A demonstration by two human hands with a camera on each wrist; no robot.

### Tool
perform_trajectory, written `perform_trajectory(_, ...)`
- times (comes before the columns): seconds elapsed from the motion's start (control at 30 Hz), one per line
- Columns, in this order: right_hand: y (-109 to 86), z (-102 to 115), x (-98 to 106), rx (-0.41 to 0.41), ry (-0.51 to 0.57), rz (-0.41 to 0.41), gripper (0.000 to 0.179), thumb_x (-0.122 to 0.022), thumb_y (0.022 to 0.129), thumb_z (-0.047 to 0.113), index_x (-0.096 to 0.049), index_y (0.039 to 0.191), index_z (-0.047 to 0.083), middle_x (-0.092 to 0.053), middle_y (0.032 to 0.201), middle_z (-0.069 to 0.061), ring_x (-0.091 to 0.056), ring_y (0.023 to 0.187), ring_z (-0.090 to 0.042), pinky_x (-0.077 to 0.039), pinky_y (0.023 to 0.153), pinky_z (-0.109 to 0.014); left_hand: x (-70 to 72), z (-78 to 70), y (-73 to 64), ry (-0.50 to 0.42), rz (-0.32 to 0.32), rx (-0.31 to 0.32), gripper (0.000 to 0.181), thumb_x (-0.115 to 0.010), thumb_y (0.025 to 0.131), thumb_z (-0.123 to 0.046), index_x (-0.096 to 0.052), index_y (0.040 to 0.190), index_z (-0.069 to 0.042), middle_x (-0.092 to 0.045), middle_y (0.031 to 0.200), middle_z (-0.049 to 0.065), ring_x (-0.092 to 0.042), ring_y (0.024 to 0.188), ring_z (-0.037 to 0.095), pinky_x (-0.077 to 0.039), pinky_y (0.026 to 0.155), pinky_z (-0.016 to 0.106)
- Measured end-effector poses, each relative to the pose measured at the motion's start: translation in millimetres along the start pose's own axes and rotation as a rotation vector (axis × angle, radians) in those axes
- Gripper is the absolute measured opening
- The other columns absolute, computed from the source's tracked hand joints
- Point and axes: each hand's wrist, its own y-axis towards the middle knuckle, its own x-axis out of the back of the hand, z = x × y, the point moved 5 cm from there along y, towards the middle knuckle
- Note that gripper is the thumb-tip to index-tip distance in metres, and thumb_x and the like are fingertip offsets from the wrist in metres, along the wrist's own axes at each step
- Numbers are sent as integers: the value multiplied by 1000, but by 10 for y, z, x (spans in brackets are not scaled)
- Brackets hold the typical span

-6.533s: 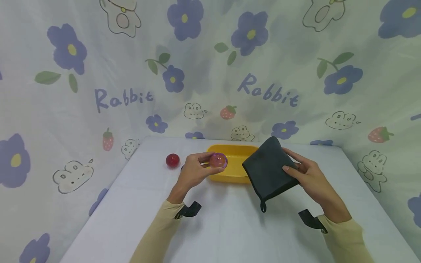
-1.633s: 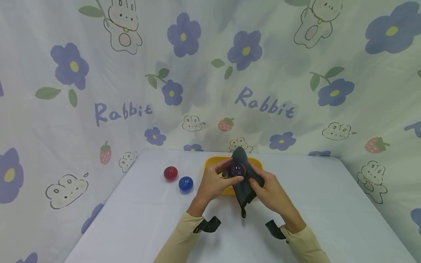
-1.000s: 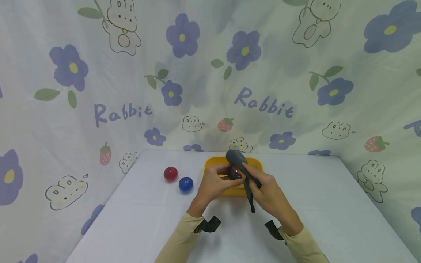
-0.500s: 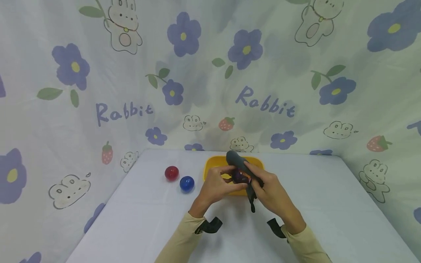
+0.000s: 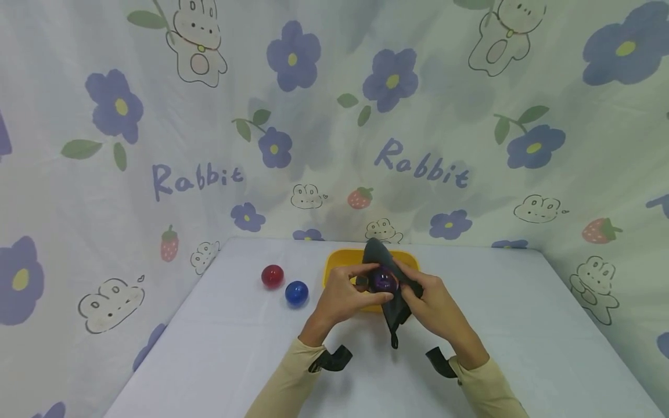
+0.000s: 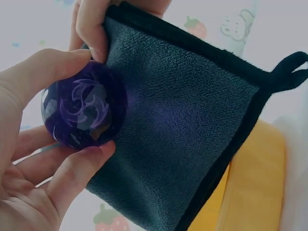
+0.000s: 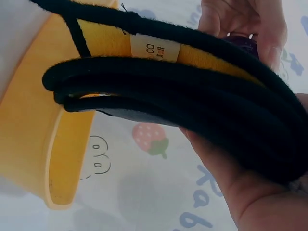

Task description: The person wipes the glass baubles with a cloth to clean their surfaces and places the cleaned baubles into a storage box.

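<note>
A glossy see-through purple ball with a swirl mark sits between the thumb and fingers of my left hand. My right hand grips a folded dark grey cloth with black edging and a hanging loop. The cloth lies against the right side of the ball, as the left wrist view shows. In the right wrist view the cloth's layered folds show, with a yellow inner face and a white label. Both hands are over the near part of a yellow basin, partly covering it.
A red ball and a blue ball rest on the white tabletop, left of the basin. Behind the table hangs a curtain printed with flowers and rabbits.
From well apart, the hands have come together, and the cloth, earlier spread wider, is folded smaller against the purple ball. Over the last second the cloth tilts back and forth around the ball's right side.
</note>
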Motion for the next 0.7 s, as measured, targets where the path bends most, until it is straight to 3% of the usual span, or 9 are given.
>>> perform_trajectory(0.27, -4, 13, 7, -22, -6, 17, 54, -58, 101, 4, -48, 154, 6, -65, 136, -27, -67, 85, -16, -55, 67, -22, 16, 34, 28, -129, 1, 27, 54, -91, 78, -18, -73, 128, -6, -73, 128, 14, -73, 113, 33, -64, 84, 28)
perform_trajectory(0.47, -6, 5, 27, -26, -41, 3, 53, -63, 100, 9, -51, 152, 6, -67, 135, -24, -69, 90, -15, -58, 72, -22, 20, 57, 36, -112, -20, 43, 53, -91, 79, -21, -73, 128, -8, -75, 128, 11, -73, 113, 27, -64, 88, 31)
perform_trajectory(0.7, -4, -14, 8, -68, -25, 11, 53, -65, 100, 11, -51, 151, 4, -66, 137, -23, -72, 98, -19, -60, 76, -23, 62, 77, 40, -102, -63, 60, 56, -89, 81, -25, -70, 131, -11, -75, 128, 9, -69, 122, 27, -59, 103, 49)
